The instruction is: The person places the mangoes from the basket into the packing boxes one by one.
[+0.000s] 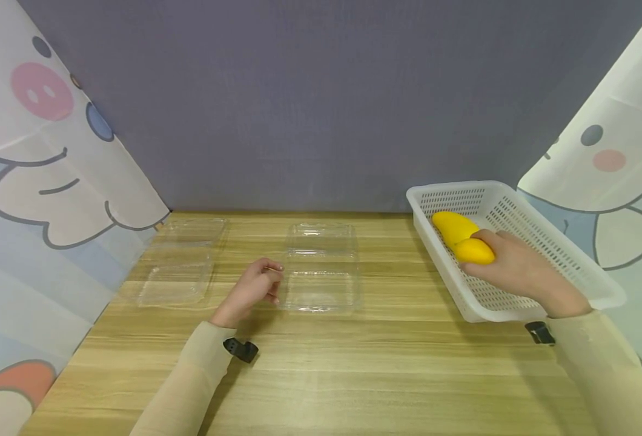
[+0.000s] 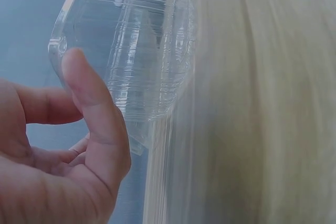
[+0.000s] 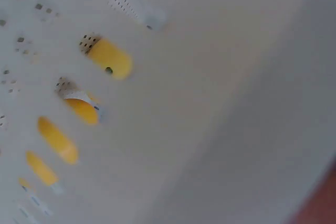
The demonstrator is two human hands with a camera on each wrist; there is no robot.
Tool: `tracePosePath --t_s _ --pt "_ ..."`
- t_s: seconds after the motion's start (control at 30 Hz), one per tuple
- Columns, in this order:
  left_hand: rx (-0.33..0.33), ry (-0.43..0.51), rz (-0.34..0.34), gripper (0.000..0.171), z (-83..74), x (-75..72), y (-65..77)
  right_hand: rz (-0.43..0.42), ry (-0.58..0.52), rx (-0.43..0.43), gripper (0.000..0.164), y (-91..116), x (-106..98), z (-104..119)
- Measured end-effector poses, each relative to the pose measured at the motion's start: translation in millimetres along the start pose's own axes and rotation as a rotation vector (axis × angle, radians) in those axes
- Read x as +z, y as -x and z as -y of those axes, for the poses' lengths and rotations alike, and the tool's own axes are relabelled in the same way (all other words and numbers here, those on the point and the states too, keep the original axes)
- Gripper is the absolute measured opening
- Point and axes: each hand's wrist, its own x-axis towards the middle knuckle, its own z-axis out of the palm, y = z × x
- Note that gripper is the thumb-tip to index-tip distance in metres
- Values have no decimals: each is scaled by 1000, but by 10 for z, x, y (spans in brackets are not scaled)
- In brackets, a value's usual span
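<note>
My right hand [image 1: 509, 263] reaches into a white slotted basket [image 1: 443, 266], its fingers around a yellow mango [image 1: 475, 252]. Another mango [image 1: 452, 225] lies right behind it in the basket. In the right wrist view the basket wall [image 3: 173, 103] fills the picture, with yellow mango [image 3: 58, 140] showing through the slots. My left hand [image 1: 255, 284] is at the left edge of an opened clear plastic clamshell box [image 1: 321, 290], fingers loosely bent. In the left wrist view the thumb overlaps the rim of the clear box [image 2: 142, 61], and nothing shows between thumb and fingers.
A second clear clamshell box [image 1: 174, 281] lies opened at the left of the wooden table [image 1: 386, 369]. A grey panel [image 1: 321, 109] stands along the back edge, and printed curtains [image 1: 54, 200] hang at both sides.
</note>
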Motion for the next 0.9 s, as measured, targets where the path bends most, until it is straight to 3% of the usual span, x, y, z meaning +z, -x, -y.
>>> tracePosePath --t_s 0.9 --pt "0 29 41 33 -37 48 26 -21 -16 -20 65 -9 -25 191"
